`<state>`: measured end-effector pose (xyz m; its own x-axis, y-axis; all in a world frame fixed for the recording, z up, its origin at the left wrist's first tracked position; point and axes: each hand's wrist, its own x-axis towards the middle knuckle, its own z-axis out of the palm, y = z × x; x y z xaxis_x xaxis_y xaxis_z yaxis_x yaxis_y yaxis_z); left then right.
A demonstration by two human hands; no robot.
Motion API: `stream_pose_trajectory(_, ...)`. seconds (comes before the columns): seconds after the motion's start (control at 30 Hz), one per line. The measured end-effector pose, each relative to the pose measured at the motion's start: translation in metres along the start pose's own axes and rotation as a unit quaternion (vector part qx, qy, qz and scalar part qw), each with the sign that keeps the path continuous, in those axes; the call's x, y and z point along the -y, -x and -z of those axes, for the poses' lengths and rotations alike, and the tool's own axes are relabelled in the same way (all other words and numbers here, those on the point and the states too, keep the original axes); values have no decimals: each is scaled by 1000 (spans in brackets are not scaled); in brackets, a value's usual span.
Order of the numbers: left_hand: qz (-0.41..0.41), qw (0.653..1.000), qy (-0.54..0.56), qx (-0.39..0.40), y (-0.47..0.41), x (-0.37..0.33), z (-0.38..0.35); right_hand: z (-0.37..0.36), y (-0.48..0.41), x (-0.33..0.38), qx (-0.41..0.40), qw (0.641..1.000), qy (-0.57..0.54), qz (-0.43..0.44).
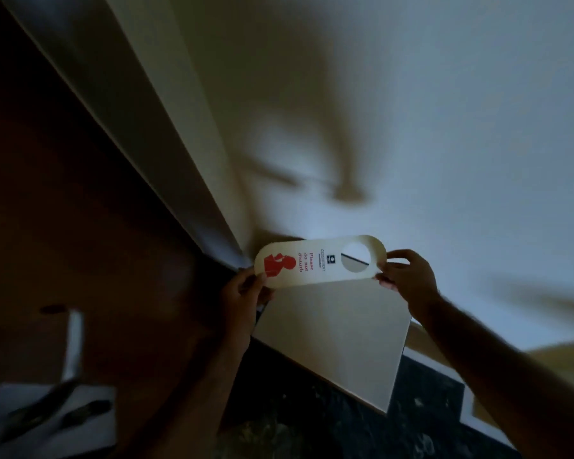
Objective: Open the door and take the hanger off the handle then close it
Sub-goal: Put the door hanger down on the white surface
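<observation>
The hanger (318,261) is a cream card with a round hole at one end, a red figure and red "Please do not disturb" lettering. I hold it flat and sideways in front of me with both hands. My left hand (246,293) pinches the end with the red figure. My right hand (408,276) pinches the end with the hole. The dark brown door (63,193) fills the left side, with its pale frame (166,134) running diagonally beside it. No door handle shows clearly in this dim, blurred view.
A white wall (411,111) with soft shadows fills the upper right. A pale panel (338,342) stands below the hanger above a dark speckled floor (312,425). At the lower left lies a white surface (47,422) with dark blurred shapes on it.
</observation>
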<state>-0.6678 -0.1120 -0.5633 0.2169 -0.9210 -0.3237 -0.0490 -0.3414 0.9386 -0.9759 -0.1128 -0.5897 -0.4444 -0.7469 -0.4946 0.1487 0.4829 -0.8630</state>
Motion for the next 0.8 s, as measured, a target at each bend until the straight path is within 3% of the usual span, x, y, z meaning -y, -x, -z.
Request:
stream_pose_trajectory(0.13, 98, 995, 4, 16, -45, 108, -34, 8, -57, -105, -12, 998, 50, -40)
stream_pose_trajectory(0.27, 139, 989, -48, -3, -66, 198, -59, 12, -88, -190, -12, 992, 106, -74)
stream_pose_trajectory(0.43, 160, 983, -92, -14, -84, 275, -75, 12, -113, -257, -19, 982, 178, -63)
stream_pose_trajectory(0.6, 190, 969, -159, -19, -88, 309, -83, 15, -118, -286, 4, 970, 236, -63)
stream_pose_trajectory(0.7, 167, 946, -279, -5, -90, 311, -83, 11, -118, -288, 52, 926, 373, -28)
stream_pose_trajectory(0.8, 94, 889, -446, 39, -88, 286, -82, -1, -112, -262, 75, 873, 481, 20)
